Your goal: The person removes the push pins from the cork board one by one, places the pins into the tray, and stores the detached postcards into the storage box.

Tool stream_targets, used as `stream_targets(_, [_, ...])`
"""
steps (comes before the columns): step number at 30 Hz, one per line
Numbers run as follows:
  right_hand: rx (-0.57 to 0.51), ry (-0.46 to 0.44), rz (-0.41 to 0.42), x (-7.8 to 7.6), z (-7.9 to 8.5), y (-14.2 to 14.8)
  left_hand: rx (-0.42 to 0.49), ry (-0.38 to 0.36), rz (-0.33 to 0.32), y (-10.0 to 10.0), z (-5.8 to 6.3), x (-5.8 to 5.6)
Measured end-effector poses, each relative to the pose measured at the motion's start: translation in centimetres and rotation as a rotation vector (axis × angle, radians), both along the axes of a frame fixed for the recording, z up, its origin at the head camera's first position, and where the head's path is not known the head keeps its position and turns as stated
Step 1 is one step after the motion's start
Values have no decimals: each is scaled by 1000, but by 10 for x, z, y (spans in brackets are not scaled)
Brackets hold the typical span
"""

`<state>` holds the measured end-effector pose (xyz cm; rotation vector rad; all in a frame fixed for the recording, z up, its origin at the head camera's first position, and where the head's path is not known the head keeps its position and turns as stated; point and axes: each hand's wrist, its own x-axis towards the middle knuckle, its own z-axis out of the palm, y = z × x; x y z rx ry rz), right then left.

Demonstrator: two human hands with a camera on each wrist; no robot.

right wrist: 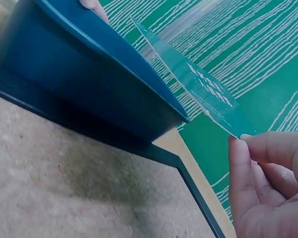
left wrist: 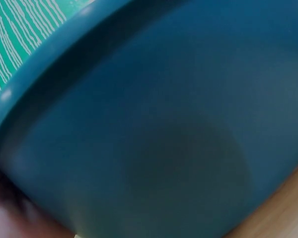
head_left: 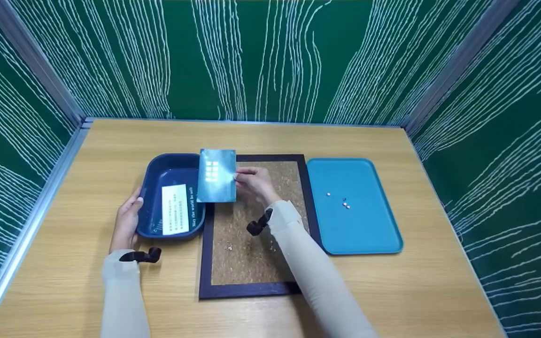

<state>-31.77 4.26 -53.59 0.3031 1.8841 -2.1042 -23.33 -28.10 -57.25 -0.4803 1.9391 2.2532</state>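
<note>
My left hand (head_left: 127,220) grips the left side of a dark blue plastic basin (head_left: 172,161), thumb over its rim. Inside lies a white card with printed lines (head_left: 174,209). My right hand (head_left: 258,185) pinches the right edge of a shiny teal card (head_left: 217,176) between thumb and fingers. That card is above the basin's right rim, and light glares off it. In the right wrist view, the card (right wrist: 198,84) is tilted beside the basin (right wrist: 89,89). The basin's outer wall (left wrist: 164,99) fills most of the left wrist view.
A dark-framed cork board (head_left: 251,263) lies on the wooden table (head_left: 176,300), with small bits on it. The basin's right side overlaps its frame. At the right, a blue tray (head_left: 364,188) holds several tiny pieces. Green walls with white lines (head_left: 280,61) enclose the table.
</note>
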Motion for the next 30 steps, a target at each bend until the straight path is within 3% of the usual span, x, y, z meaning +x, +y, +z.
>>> stream_targets(11, [36,23,47,3,3,-25,43,-2,6,1,3,0])
stream_targets(30, [35,16,69,17,7,-71,-34,-7,3,-1,-1,0])
